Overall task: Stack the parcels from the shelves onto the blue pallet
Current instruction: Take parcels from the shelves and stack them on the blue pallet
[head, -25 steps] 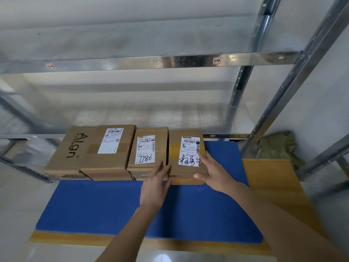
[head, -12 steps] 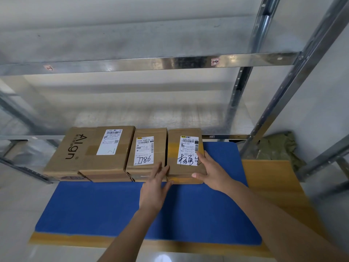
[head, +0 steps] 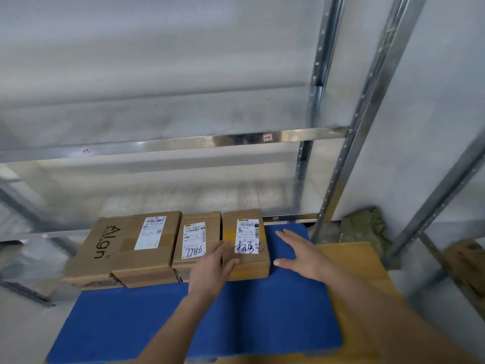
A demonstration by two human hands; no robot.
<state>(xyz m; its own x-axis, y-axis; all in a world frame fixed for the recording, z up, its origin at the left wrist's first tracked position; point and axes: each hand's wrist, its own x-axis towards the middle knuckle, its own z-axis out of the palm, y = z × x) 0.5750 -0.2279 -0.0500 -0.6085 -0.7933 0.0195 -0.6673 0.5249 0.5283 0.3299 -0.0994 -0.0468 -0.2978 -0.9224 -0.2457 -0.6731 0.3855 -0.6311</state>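
Three cardboard parcels stand side by side along the far edge of the blue pallet (head: pixel 183 321): a large one printed "Align" (head: pixel 118 248), a middle one marked 7786 (head: pixel 199 232), and a right one with handwriting on its label (head: pixel 248 266). My left hand (head: pixel 210 271) lies flat with its fingers on the near edge where the middle and right parcels meet. My right hand (head: pixel 301 253) hovers open just right of the right parcel, apart from it, fingers spread over the blue surface.
Metal shelving (head: pixel 183 143) rises behind the pallet, its levels bare in view. Slanted steel uprights (head: pixel 367 101) stand at the right. A crumpled green cloth (head: pixel 364 229) lies behind the wooden board (head: pixel 354 264) under the pallet.
My right hand has let go of the right parcel and moved off to its right side. My head has tilted up, showing more shelving. The left hand stays on the parcels.
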